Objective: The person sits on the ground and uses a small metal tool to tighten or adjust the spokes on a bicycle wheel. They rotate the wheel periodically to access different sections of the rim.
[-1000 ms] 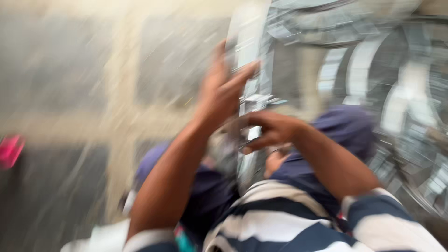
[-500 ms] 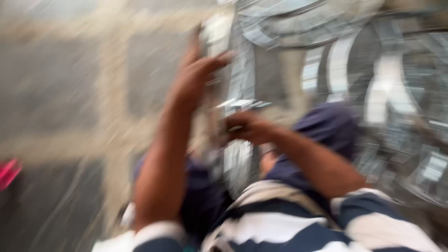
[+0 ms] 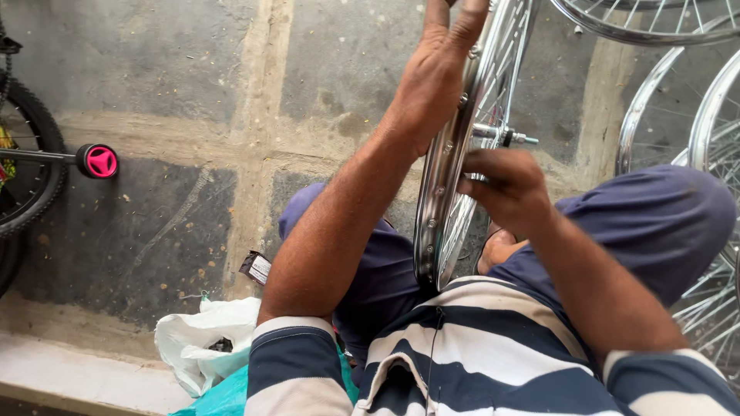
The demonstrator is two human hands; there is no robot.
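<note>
Head view: a chrome bicycle wheel (image 3: 462,154) stands upright between the seated person's knees, its lower rim against the lap. The left hand (image 3: 432,77) lies flat along the rim's outer face, fingers extended and pressing rather than closed. The right hand (image 3: 501,189) has its fingers pinched among the spokes just below the hub axle (image 3: 512,139). This looks like spoke fitting or adjusting; a steady rim and fine fingertip control matter next. More rims (image 3: 678,123) lie on the concrete floor (image 3: 169,92).

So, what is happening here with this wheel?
A seated person holds a shiny spoked wheel upright between the knees. The left hand lies flat against the rim, and the right hand pinches something at the spokes near the hub. More wheels lie on the floor to the right, and a white bag lies at the left.
</note>
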